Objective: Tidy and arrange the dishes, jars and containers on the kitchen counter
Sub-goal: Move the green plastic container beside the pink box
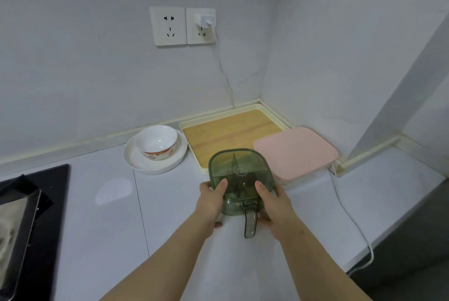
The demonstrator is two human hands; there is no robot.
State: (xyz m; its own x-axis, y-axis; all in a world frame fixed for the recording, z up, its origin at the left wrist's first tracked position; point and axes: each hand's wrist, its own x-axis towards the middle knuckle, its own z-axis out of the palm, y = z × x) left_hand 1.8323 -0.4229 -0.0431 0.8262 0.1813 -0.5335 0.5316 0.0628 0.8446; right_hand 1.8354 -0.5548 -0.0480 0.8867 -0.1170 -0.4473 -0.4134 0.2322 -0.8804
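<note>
- Gripping a translucent green plastic container [239, 174] with divided lid and handle between left hand [210, 201] and right hand [273, 200], just before the front edge of the cream-rimmed, wood-floored tray [228, 130].
- With thumbs [222, 184] pressed on the lid and other fingers curled round the sides: likely a steady two-handed carry toward the tray.
- Cannot tell whether lifted or resting; base and contents murky.

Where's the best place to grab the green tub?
Take the tub by its handle, coming from the near side. The handle sticks straight out toward you and is free. The left hand and right hand grip its sides instead, thumbs on the lid.
</note>
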